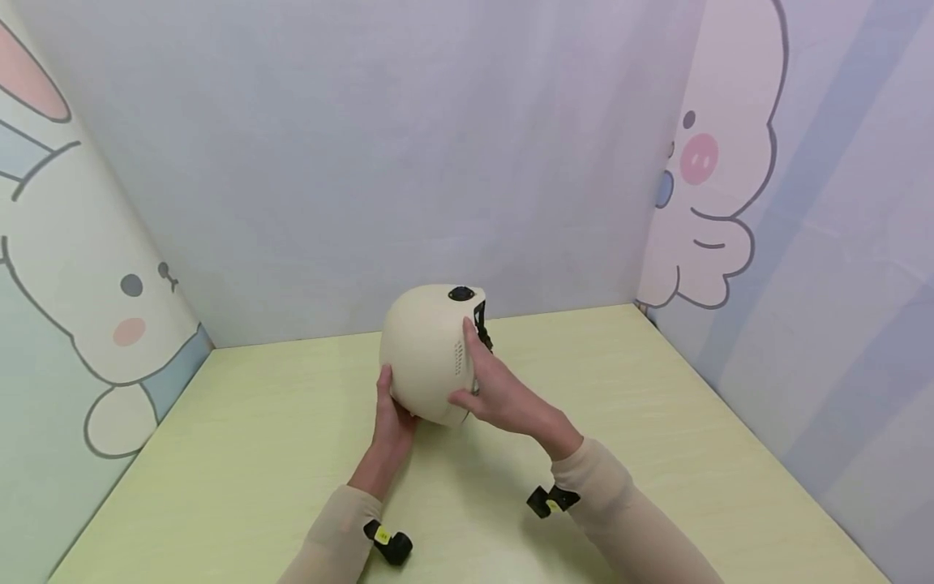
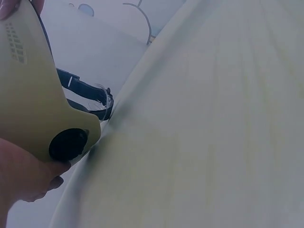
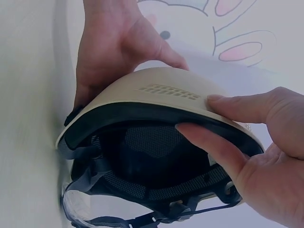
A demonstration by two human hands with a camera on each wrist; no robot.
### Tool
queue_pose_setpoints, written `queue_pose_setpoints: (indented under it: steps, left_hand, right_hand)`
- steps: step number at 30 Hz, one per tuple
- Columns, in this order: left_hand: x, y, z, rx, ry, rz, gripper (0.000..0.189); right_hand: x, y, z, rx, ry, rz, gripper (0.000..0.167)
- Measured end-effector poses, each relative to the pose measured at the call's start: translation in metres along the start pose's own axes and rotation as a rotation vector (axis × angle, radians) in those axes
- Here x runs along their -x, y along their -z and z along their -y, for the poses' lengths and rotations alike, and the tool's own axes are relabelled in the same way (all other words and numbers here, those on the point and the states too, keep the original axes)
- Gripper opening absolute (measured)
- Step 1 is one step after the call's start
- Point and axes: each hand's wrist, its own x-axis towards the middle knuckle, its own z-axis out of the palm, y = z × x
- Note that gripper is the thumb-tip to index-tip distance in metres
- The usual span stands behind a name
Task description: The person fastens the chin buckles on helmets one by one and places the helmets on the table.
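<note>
A cream helmet (image 1: 423,349) is tilted on its side over the table, its inside facing right. My left hand (image 1: 392,428) holds the shell from the lower left; in the left wrist view its fingers lie beside a round black piece (image 2: 69,144) on the shell. My right hand (image 1: 511,399) grips the rim on the near right, one digit outside and another inside, as the right wrist view shows. Inside are a black lining (image 3: 156,142) and dark straps (image 3: 97,173) with a clear plastic piece (image 3: 77,204). In the head view, the left fingers are mostly hidden beneath the shell.
The pale yellow-green table (image 1: 277,470) spreads around the helmet. A plain light backdrop (image 1: 409,162) stands behind it, with cartoon-printed panels (image 1: 839,268) on both sides. Small black devices (image 1: 394,548) are strapped at both wrists.
</note>
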Motion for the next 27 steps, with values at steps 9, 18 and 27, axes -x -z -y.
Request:
queue_pose_setpoints:
  steps: [9, 18, 27]
  left_hand:
    - [-0.001, 0.002, -0.003, -0.018, -0.007, -0.019, 0.070]
    - [-0.002, 0.004, -0.004, -0.034, 0.000, -0.041, 0.071]
    - [-0.002, 0.005, -0.004, -0.036, 0.004, -0.034, 0.071]
  right_hand:
    - [0.006, 0.012, 0.005, 0.115, -0.073, -0.035, 0.094]
    - [-0.006, 0.026, -0.007, 0.148, -0.007, -0.208, 0.083]
    - [-0.038, 0.042, -0.013, 0.147, 0.011, -0.100, 0.088]
